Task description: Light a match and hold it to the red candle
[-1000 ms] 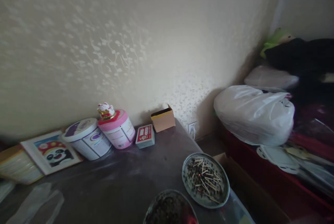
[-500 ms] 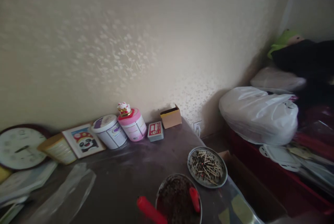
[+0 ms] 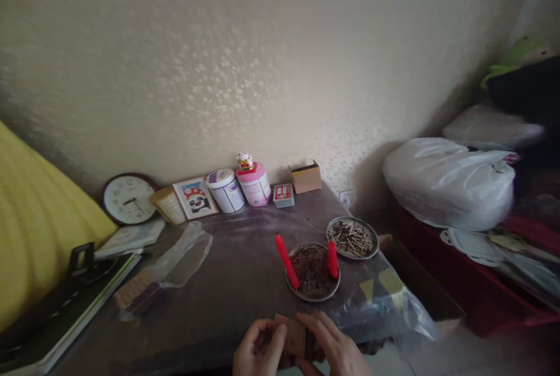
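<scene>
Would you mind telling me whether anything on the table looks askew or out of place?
Yes: the longer red candle leans sharply left over the rim of its dish, while the shorter candle stands nearly upright. Spent matches lie heaped in the other dish.

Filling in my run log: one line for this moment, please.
left hand: holds small brown cardboard box | right hand: same box | ahead: round metal dish with two red candles

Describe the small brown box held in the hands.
The small brown box looks like flat, plain cardboard, tan on its broad face and darker at its right edge. It sits low at the table's near edge, gripped between the left hand and the right hand, fingers wrapped over both sides. Any printing is too blurred to tell.
</scene>
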The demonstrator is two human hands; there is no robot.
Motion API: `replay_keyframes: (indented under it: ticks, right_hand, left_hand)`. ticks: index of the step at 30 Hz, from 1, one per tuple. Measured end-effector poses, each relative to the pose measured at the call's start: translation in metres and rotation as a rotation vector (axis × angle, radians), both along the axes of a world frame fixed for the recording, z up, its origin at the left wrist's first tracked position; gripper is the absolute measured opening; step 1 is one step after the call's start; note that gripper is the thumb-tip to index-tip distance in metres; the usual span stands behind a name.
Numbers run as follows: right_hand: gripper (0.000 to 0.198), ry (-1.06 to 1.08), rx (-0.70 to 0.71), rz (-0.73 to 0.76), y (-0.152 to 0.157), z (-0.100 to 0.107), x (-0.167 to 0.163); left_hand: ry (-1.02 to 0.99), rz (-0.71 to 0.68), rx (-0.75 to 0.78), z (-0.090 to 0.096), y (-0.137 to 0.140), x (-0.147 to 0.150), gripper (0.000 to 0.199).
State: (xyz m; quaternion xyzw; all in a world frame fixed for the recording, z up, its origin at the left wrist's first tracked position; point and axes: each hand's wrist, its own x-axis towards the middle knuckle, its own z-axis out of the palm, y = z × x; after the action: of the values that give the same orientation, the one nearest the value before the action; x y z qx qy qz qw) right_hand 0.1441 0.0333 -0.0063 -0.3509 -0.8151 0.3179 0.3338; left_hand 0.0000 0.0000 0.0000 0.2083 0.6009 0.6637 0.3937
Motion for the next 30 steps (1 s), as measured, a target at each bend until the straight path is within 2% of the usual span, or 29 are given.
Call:
replay_keyframes:
  ticks: [6,9,12,15,18,24,30]
  right_hand:
    - [0.051,0.043,-0.029,-0.043,0.0,0.006,0.002]
    - [0.048,0.091,-0.083,-0.078,0.004,0.008,0.0]
    - [0.046,0.106,-0.194,-0.111,0.005,0.012,-0.002]
    - [0.047,0.101,-0.291,-0.099,0.006,0.019,-0.002]
    - [0.047,0.1,-0.321,-0.091,0.009,0.023,0.0]
    - [0.046,0.082,-0.238,-0.111,0.01,0.018,0.003]
    - [0.048,0.028,-0.074,-0.094,0.007,0.019,0.004]
  left_hand:
    - [-0.119,-0.003,0.109,0.003,0.002,-0.002,0.046]
    - [-0.304,-0.11,0.149,-0.001,0.005,0.0,0.054]
    - [-0.451,-0.224,0.162,-0.004,0.005,0.004,0.053]
    - [-0.489,-0.266,0.134,-0.004,0.003,0.006,0.049]
    - [-0.48,-0.264,0.128,-0.002,0.003,0.005,0.048]
    - [-0.457,-0.159,0.161,0.004,0.006,-0.003,0.043]
    - [-0.303,-0.14,0.047,-0.01,0.008,-0.002,0.038]
